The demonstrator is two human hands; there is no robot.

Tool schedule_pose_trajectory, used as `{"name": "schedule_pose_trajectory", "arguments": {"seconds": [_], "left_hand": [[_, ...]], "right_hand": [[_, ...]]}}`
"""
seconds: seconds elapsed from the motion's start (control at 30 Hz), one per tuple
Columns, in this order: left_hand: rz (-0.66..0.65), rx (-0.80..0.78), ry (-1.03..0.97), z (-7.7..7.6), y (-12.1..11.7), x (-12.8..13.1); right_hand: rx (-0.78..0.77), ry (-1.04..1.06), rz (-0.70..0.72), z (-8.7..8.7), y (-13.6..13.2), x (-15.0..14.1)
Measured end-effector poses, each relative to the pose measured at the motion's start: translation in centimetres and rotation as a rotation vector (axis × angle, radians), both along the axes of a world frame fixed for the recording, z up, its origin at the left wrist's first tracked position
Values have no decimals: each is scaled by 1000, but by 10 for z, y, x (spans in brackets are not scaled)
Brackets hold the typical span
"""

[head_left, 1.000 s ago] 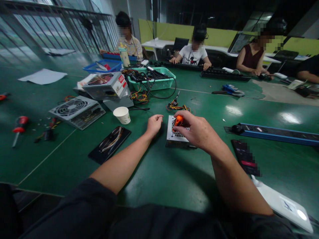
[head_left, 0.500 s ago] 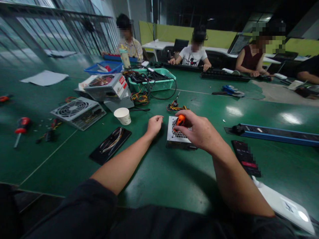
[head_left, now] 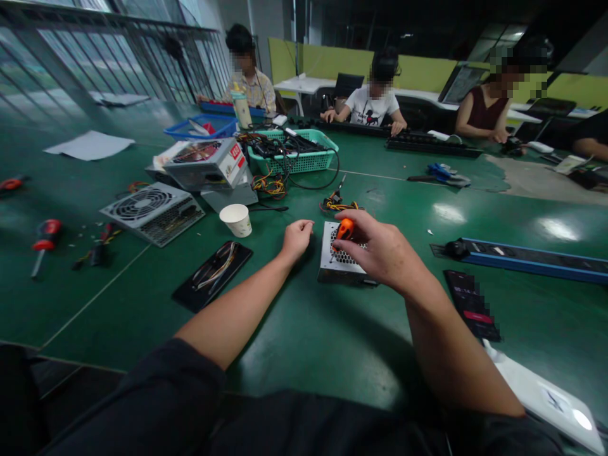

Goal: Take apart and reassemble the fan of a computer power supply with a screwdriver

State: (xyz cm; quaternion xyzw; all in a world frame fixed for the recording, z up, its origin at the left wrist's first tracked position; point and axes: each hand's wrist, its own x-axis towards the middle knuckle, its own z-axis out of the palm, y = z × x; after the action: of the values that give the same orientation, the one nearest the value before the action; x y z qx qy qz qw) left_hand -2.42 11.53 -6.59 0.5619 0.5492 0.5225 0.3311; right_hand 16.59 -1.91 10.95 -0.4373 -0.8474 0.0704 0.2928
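While the right hand (head_left: 384, 250) grips an orange-handled screwdriver (head_left: 346, 228) tilted over the perforated power-supply case (head_left: 338, 265), the left hand (head_left: 297, 239) is loosely curled just left of it; whether those fingers hold anything, one cannot tell. The case sits on the green table (head_left: 294, 329) near bundled cables (head_left: 338, 205), right of a paper cup (head_left: 236, 220).

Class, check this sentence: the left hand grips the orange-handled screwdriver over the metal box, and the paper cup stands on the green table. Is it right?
No, not the left: the head view shows the right hand gripping the orange-handled screwdriver over the metal box. The paper cup does stand on the green table.
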Motion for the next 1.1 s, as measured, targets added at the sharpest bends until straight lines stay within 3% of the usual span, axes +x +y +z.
{"name": "schedule_pose_trajectory", "arguments": {"seconds": [1.1], "left_hand": [[-12,-18,-53,3,-3,2]], "right_hand": [[-25,-105,53,1,-6,-7]]}}
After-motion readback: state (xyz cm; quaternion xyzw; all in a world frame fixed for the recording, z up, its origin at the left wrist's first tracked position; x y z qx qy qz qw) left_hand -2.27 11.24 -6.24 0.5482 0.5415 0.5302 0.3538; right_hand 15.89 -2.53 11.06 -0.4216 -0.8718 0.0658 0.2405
